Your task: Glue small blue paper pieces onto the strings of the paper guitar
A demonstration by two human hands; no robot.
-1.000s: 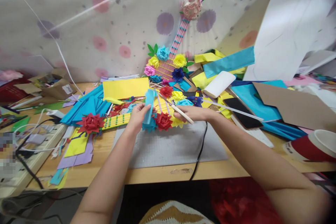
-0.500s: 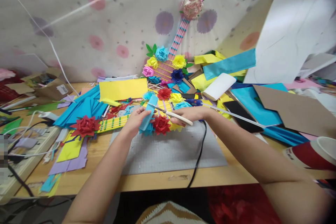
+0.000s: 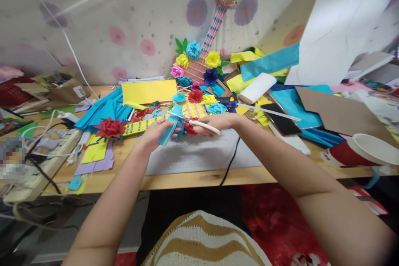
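Wears a knitted garment (image 3: 202,243), striped in cream and golden-brown wavy bands and pierced along the stripes by rows of tiny openwork holes. Shows 2 bare forearms (image 3: 120,195), a bare left hand (image 3: 153,134) and bare right hand (image 3: 215,121).

A craft workspace, its wooden table (image 3: 174,179) crowded with coloured paper (image 3: 149,91), cardboard (image 3: 339,110) and bright artificial flowers (image 3: 111,128).

Light-blue paper strip (image 3: 167,134), cream-handled scissors (image 3: 205,126), green-barred yellow guitar neck (image 3: 140,125), red paper flower (image 3: 109,128), pink-and-purple-spotted white sheet (image 3: 165,16)
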